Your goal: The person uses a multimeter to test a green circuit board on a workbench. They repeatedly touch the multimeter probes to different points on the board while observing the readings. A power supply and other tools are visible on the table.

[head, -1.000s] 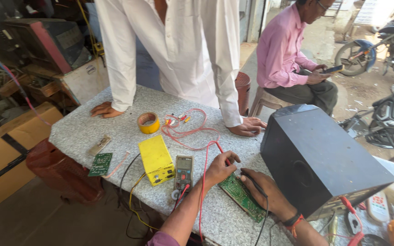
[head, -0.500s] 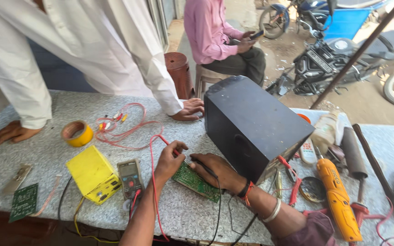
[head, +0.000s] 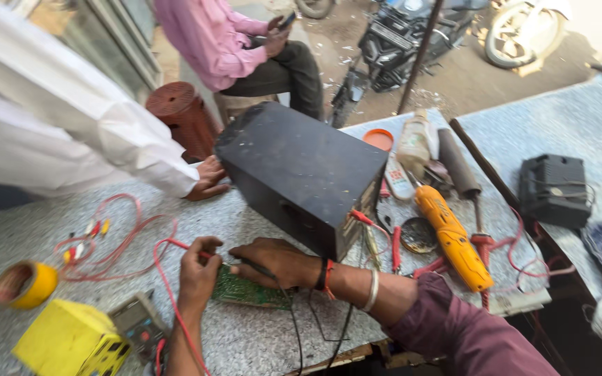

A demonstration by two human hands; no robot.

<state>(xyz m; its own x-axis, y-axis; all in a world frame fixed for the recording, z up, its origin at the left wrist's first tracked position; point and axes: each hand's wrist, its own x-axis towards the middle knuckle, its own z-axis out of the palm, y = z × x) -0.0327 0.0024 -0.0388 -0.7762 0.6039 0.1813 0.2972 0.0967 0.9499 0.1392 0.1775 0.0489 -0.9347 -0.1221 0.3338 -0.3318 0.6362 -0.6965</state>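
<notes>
- Your left hand (head: pixel 200 275) pinches the red probe (head: pixel 203 253) by its tip end, fingers closed on it, pressing down at the left edge of the green circuit board (head: pixel 249 292).
- Your right hand (head: pixel 276 263) is curled closed around the black probe (head: pixel 259 268), its point angled down onto the same board.
- The circuit board lies flat on the speckled bench (head: pixel 259 341), just in front of the big black box (head: pixel 301 174) and partly under your hands.
- The red lead (head: pixel 168 292) runs from your left hand down past the multimeter (head: pixel 141 324), which sits beside a yellow box (head: pixel 67 341).
- A roll of yellow tape (head: pixel 26 284) lies at the far left, near a tangle of red clip leads (head: pixel 106 244).
- To your right, an orange tool (head: pixel 452 237) lies among pliers and wires.
- Another person's hand (head: pixel 208 177), in a white sleeve, rests on the bench by the black box.
</notes>
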